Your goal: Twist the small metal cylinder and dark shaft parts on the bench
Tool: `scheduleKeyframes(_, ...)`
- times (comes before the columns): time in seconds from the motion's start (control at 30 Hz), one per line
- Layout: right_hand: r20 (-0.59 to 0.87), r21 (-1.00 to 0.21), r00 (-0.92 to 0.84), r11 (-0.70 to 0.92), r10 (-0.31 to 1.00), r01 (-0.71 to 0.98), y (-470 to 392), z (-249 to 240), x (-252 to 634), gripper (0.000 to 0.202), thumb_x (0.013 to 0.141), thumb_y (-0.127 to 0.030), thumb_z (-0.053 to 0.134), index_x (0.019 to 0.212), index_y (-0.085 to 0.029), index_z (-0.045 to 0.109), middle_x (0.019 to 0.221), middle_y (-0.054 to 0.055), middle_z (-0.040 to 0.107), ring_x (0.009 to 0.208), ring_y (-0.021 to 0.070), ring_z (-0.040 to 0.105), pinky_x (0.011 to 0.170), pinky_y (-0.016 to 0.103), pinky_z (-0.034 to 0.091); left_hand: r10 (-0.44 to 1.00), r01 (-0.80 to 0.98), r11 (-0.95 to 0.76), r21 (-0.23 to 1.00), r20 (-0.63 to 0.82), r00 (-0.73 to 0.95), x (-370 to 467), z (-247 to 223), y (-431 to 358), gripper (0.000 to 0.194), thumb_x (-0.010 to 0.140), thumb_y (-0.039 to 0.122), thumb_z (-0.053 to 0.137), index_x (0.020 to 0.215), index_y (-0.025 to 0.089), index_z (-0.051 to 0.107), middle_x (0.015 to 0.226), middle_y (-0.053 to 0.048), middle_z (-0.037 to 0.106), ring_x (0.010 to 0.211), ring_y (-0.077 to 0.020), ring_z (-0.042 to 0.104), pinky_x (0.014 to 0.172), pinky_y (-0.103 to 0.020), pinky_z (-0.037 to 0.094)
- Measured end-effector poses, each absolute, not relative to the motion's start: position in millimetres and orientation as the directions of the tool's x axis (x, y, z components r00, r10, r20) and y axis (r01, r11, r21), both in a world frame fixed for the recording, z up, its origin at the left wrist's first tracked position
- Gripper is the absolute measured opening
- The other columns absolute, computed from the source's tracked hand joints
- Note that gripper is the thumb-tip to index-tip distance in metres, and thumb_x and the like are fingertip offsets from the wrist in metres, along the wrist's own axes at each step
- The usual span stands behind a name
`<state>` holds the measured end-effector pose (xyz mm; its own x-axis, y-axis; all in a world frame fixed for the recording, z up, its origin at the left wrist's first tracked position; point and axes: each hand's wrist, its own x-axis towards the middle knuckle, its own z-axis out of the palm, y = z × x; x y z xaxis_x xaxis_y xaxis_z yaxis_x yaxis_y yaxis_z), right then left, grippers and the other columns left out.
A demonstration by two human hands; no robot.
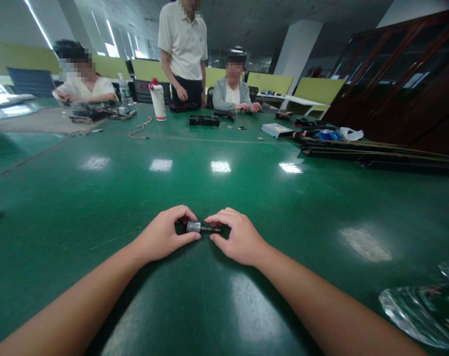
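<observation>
A small part with a grey metal cylinder and a thin, dark, ridged shaft [205, 229] lies level at the middle of the green table, its shaft pointing right. My left hand [165, 235] curls around the grey cylinder end, the thumb in front of it and the fingers behind. On the other side, my right hand [239, 237] is curved about the dark shaft. Its thumb and fingers are apart, with a gap to the shaft. The inner fingertips of both hands are partly hidden.
A clear plastic bottle [421, 316] lies at the near right. Farther back stand a white cup with a red lid [158, 102] and a black slotted block [204, 120]. Long dark strips [376, 154] lie at right. Three people are across the table.
</observation>
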<state>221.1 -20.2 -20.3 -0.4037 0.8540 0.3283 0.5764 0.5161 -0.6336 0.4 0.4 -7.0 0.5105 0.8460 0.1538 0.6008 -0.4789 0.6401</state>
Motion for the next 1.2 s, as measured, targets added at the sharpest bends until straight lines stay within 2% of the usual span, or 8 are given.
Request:
scheduleKeyframes(0.33, 0.316, -0.579, -0.450, 0.545, 0.835, 0.606, -20.1, -21.1, 219.7, 0.012, 0.078, -0.018, 0.071, 0.089, -0.022, 0.072, 0.084, 0.001, 0.071, 0.082, 0.0174, 0.059, 0.078, 0.033, 0.040, 0.808, 0.566, -0.505, 0.652, 0.124, 0.577, 0.6, -5.7, -1.4, 0.025, 0.077, 0.037, 0.073, 0.091, 0.019, 0.063, 0.089, -0.002, 0.067, 0.082, -0.0190, 0.061, 0.073, -0.028, 0.046)
scheduleKeyframes(0.73, 0.303, -0.590, -0.456, 0.541, 0.837, 0.599, -19.9, -19.8, 218.6, 0.013, 0.077, -0.021, 0.074, 0.090, -0.022, 0.072, 0.082, -0.001, 0.070, 0.081, 0.0162, 0.058, 0.078, 0.032, 0.039, 0.837, 0.594, -0.466, 0.656, 0.107, 0.537, 1.8, -6.4, -2.7, 0.023, 0.080, 0.038, 0.069, 0.091, 0.019, 0.064, 0.086, -0.001, 0.067, 0.081, -0.0188, 0.062, 0.073, -0.028, 0.045)
scheduleKeyframes(1.2, 0.314, -0.598, -0.448, 0.540, 0.837, 0.592, -17.9, -20.9, 220.4, 0.014, 0.073, -0.015, 0.073, 0.086, -0.021, 0.071, 0.078, -0.001, 0.069, 0.078, 0.0159, 0.058, 0.076, 0.031, 0.040, 0.844, 0.598, -0.453, 0.662, 0.102, 0.526, 2.9, -4.7, -2.3, 0.022, 0.079, 0.038, 0.071, 0.089, 0.019, 0.064, 0.085, -0.001, 0.067, 0.079, -0.0186, 0.061, 0.071, -0.028, 0.045)
